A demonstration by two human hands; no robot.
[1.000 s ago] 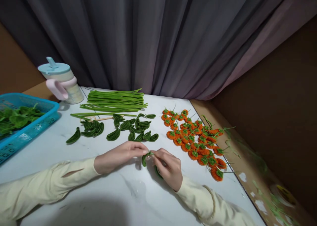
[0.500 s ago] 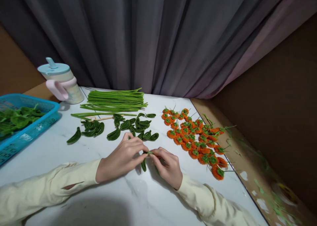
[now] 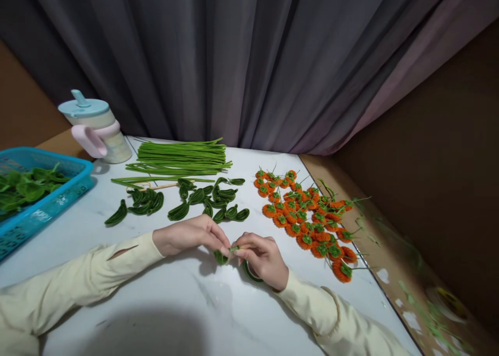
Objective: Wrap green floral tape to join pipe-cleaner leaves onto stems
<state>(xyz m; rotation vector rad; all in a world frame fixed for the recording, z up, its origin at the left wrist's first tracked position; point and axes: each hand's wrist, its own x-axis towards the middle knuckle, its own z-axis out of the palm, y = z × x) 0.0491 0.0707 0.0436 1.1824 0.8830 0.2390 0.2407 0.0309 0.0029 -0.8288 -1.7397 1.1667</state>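
My left hand pinches a dark green pipe-cleaner leaf between thumb and fingertips, just above the white table. Close beside it, my right hand is closed on the thin light-green end at the leaf's tip. A dark green curved piece shows below the right hand; whether it joins the held leaf I cannot tell. Beyond the hands lie several dark green pipe-cleaner leaves, in loose clusters.
Bright green pipe cleaners lie bundled at the back. Orange pipe-cleaner pieces with green tops cover the right side. A blue basket of green leaves and a lidded cup stand left. A tape roll sits lower right.
My left hand has turned and its fingers have shifted lower on the leaf, which now points leftward. The right hand keeps its grip, and more of the curved piece below it shows.
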